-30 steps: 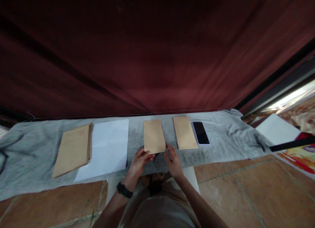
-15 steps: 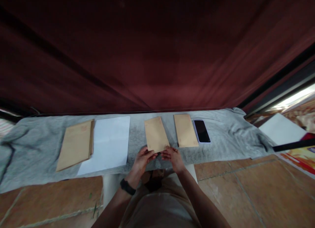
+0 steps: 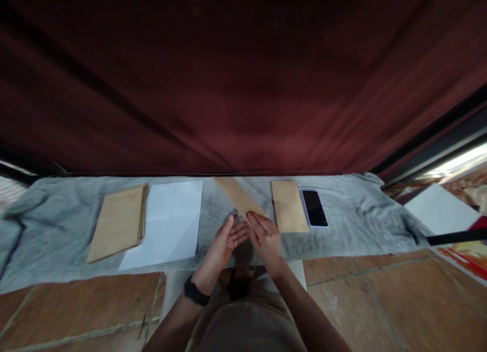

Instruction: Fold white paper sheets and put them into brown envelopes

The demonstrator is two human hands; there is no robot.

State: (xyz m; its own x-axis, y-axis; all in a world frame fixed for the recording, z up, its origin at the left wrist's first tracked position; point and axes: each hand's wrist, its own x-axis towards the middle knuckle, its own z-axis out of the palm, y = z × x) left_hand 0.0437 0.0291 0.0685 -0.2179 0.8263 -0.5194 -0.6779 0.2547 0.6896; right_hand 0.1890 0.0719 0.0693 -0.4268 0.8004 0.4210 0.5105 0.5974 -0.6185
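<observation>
A brown paper envelope (image 3: 238,196) is tilted at a slant above the cloth, so it looks narrow from here. The fingers of my right hand (image 3: 264,239) are closed on its near end. Just to the left, my left hand (image 3: 225,241) is open, palm turned inward and fingers apart, close to the envelope's near corner. Whether its fingertips touch the paper is hard to tell. Another brown envelope (image 3: 289,206) lies flat to the right of my hands.
A phone (image 3: 314,208) lies right of the flat envelope. On the left, a stack of brown envelopes (image 3: 116,222) overlaps white paper (image 3: 173,225). A grey cloth (image 3: 353,215) covers the narrow table, and a dark red curtain (image 3: 243,88) hangs behind it. Tiled floor (image 3: 342,286) shows in front.
The envelope that both hands held face-up has been turned on a slant, its far end swinging left. My left hand has let go and opened; my right hand has shifted onto its near end.
</observation>
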